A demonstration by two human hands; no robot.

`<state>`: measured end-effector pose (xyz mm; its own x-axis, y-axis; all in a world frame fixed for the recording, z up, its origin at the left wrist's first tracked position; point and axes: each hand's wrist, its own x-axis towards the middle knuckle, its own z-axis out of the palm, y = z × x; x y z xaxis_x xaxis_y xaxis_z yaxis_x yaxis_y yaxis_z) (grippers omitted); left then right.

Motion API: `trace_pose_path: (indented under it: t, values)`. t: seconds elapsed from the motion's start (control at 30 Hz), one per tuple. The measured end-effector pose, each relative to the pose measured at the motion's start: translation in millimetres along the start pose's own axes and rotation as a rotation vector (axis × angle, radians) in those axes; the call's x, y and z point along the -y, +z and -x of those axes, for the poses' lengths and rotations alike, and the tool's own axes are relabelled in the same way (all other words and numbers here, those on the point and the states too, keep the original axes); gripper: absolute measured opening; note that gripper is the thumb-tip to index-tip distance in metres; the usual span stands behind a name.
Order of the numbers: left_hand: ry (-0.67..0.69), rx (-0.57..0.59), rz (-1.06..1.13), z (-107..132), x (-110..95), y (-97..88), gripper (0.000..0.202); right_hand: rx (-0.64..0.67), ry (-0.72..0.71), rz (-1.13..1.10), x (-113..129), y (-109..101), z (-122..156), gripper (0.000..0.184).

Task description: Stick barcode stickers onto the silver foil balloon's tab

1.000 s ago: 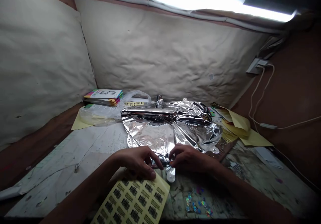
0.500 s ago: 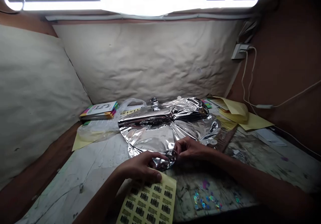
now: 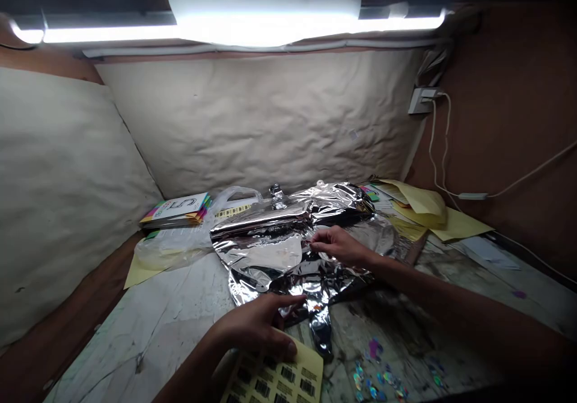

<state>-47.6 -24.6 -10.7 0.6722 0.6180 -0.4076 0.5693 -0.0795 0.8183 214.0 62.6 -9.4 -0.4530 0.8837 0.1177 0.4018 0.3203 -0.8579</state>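
Foil balloon point(image 3: 270, 252), just one, touched by both hands (left hand point(image 3: 255, 325), right hand point(image 3: 340, 246)).

A scuffed, paint-streaked bench point(image 3: 148, 331) carried a crumpled silver foil balloon point(image 3: 288, 252) across its middle, its lower tail reaching toward the front. A sheet of yellow barcode labels point(image 3: 274, 376) lay at the front, just beside the foil, while iridescent holographic pieces point(image 3: 376, 376) were scattered to the right of the sheet. At back left, a clear plastic bag point(image 3: 175, 249) rested on a yellow paper sheet point(image 3: 137, 275), against the balloon and near a stack of brightly edged booklets point(image 3: 175, 210). Folded yellow papers point(image 3: 428, 210) were heaped at back right, near a pale paper slip point(image 3: 489, 254).
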Motion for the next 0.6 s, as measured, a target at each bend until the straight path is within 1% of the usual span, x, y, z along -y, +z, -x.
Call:
trace_pose_path:
  t: [0.07, 0.13, 0.2, 0.3, 0.37, 0.47, 0.53, 0.6]
  values:
    - [-0.015, 0.005, -0.01, 0, 0, -0.7, 0.092, 0.046, -0.043, 0.204, 15, -21, -35, 0.028]
    - [-0.029, 0.015, -0.026, -1, -1, -1.6, 0.094, 0.071, -0.028, 0.286, 31, -40, -80, 0.024]
    - [-0.033, -0.003, -0.044, -1, -1, -2.4, 0.095, 0.057, 0.008, 0.346, 44, -53, -129, 0.019]
    - [-0.021, -0.017, -0.056, -1, 0, -3.2, 0.097, -0.021, 0.069, 0.439, 53, -62, -195, 0.021]
    - [0.0, -0.021, -0.078, -3, 3, -4.0, 0.096, -0.072, 0.09, 0.489, 52, -63, -227, 0.025]
    - [0.01, -0.034, -0.129, -6, 10, -5.5, 0.097, -0.105, 0.086, 0.527, 40, -59, -255, 0.029]
    - [-0.001, -0.032, -0.15, -8, 15, -6.0, 0.098, -0.096, 0.059, 0.521, 28, -55, -263, 0.029]
    - [0.005, -0.033, -0.168, -10, 19, -6.0, 0.097, -0.068, 0.011, 0.488, 16, -51, -264, 0.029]
